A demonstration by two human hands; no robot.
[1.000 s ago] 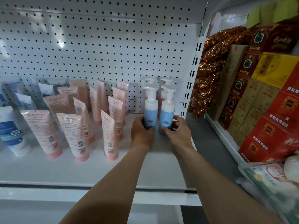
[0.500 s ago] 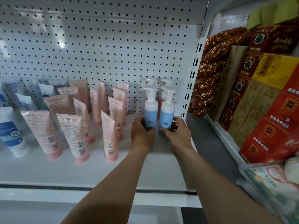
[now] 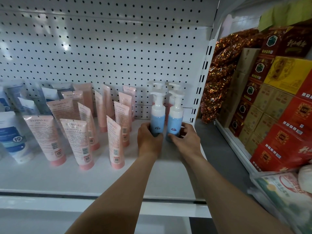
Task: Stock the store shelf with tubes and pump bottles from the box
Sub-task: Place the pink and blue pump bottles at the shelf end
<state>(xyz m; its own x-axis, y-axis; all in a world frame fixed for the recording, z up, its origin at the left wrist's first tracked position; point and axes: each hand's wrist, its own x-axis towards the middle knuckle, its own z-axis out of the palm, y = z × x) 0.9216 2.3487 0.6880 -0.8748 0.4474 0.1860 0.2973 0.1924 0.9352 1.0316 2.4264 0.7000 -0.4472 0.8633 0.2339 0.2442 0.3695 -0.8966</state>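
The person reaches both arms onto the white shelf (image 3: 50,176). The left hand (image 3: 148,139) has its fingers curled around the lower part of the left blue pump bottle (image 3: 157,114), and the right hand (image 3: 185,139) grips the right blue pump bottle (image 3: 175,115) in the same way — thumb in front, fingers wrapped to the far side. Both bottles stand upright on the shelf, just beside each other, near the right end of the shelf and close to the perforated back panel (image 3: 101,48). Directly behind them stand two more pump bottles (image 3: 157,86), of which mostly the white pump heads are visible.

To the left of the bottles, the pink tubes (image 3: 74,141) stand on their caps in several rows, and further left some blue-and-white tubes (image 3: 15,137) stand at the edge of the view. On the right, apart from this shelf, there is a stack of red and yellow cartons (image 3: 276,105) — and beside it bags in shiny foil (image 3: 219,73).
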